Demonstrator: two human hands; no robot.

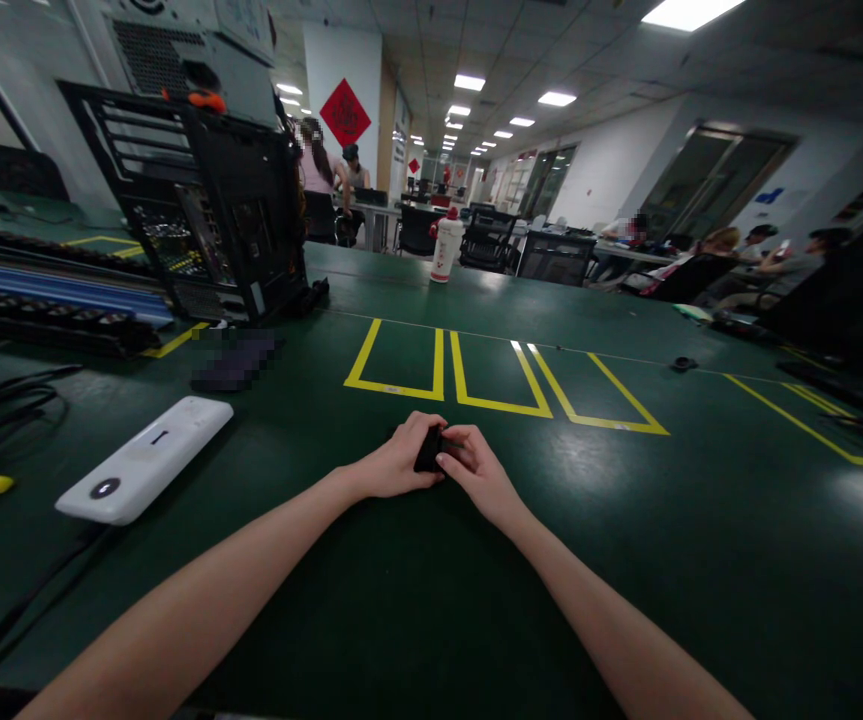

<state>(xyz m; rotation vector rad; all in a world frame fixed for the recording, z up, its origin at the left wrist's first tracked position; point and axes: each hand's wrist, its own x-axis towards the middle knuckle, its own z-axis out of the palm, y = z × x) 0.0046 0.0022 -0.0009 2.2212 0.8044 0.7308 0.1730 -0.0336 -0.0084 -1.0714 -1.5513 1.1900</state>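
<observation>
Low over the green table (401,600), my two hands meet around a small black object (429,452). My left hand (401,458) is closed on it from the left, with the fingers wrapped over its top. From the right, my right hand (476,470) pinches at its near side with thumb and forefinger. Most of the object is covered by my fingers, so its kind cannot be made out. Just beyond my hands lie yellow tape outlines (393,388) on the table.
At the left are a white power bank (146,460) with a black cable (33,590), a dark blurred phone-like slab (236,362) and an open black computer case (228,210). A white cup (446,248) stands at the far edge. Several people sit at tables in the background.
</observation>
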